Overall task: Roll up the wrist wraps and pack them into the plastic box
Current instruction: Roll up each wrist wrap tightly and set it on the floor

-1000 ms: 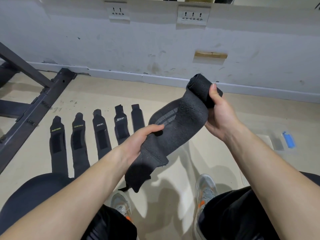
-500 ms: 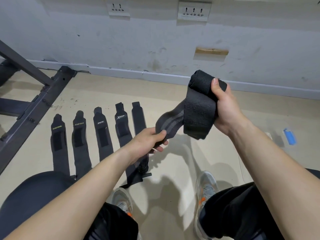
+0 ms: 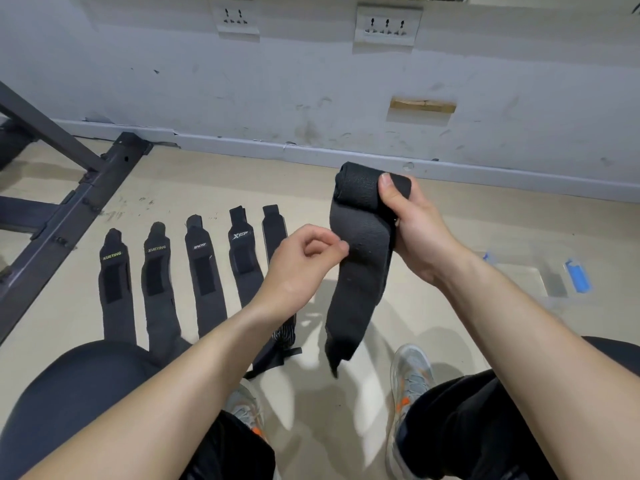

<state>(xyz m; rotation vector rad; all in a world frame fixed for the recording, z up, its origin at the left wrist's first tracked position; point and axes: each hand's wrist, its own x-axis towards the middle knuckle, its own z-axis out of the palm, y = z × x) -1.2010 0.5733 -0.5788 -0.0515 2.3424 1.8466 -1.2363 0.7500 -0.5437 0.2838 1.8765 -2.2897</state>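
My right hand [image 3: 419,233] grips the rolled upper end of a black wrist wrap [image 3: 363,237], thumb pressed on top of the roll. The wrap's loose tail hangs straight down towards the floor. My left hand [image 3: 304,254] has curled fingers, and its fingertips pinch the wrap's left edge just below the roll. Several other black wrist wraps [image 3: 204,271] lie flat side by side on the floor to the left. At the right, past my right forearm, the clear plastic box [image 3: 523,275] with blue latches [image 3: 576,275] sits on the floor.
A dark metal frame [image 3: 69,209] runs diagonally across the floor at the left. The grey wall and skirting [image 3: 311,154] stand close ahead. My knees and both shoes [image 3: 410,372] fill the bottom of the view.
My left hand let go of the wrap's lower part and rose to the edge near the roll. The tail now hangs straight down. The roll in my right hand has grown thicker.
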